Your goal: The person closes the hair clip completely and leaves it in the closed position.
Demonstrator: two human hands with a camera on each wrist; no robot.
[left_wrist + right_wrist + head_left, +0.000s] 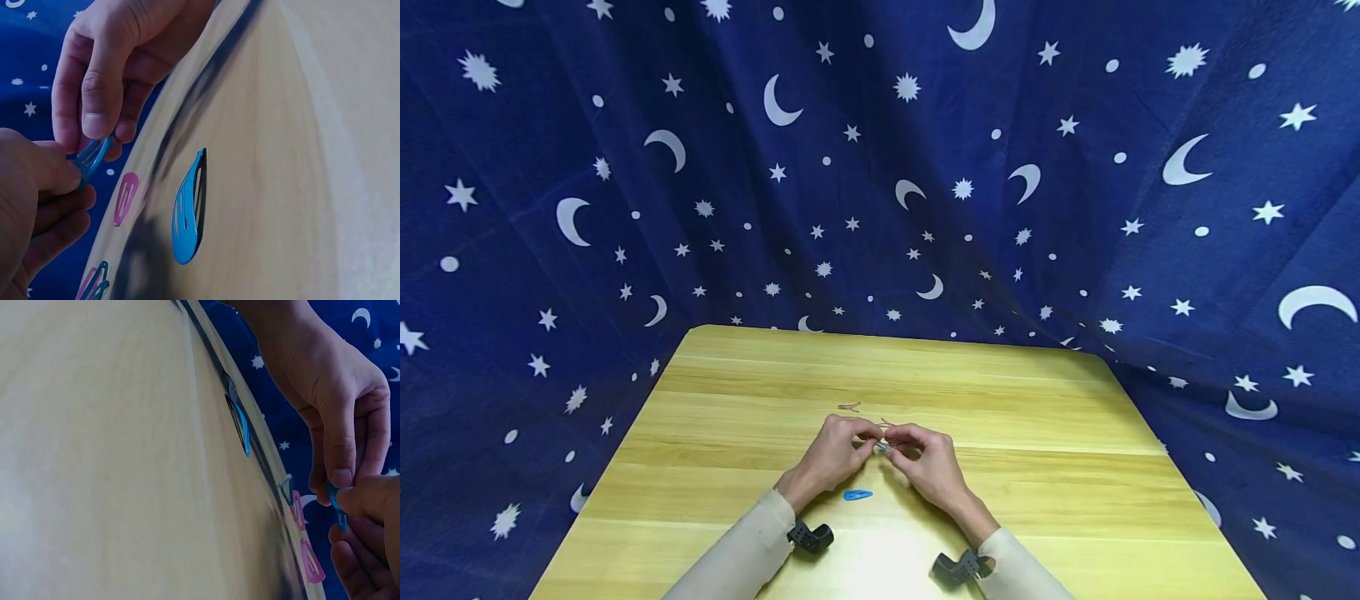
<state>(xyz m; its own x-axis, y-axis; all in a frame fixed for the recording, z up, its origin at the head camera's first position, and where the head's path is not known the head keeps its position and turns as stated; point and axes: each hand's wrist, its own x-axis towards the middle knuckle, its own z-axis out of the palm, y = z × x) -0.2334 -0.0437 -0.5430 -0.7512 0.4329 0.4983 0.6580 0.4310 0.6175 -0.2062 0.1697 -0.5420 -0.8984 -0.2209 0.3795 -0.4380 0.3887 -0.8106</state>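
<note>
Against starry cloth [850,117], over the tabletop [1037,483], pinching a blue clip [95,160] with left hand [835,452] and right hand [928,468], beyond the near clip [858,495]; probably flexing it; next, hold one end steady, press.

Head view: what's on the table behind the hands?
Two clips lie beyond the left hand, and a pink clip just beyond the right hand. Anything directly behind the hands is covered and can't be seen.

Pale beige sleeves [737,546]; black wrist cameras [811,537].
</note>
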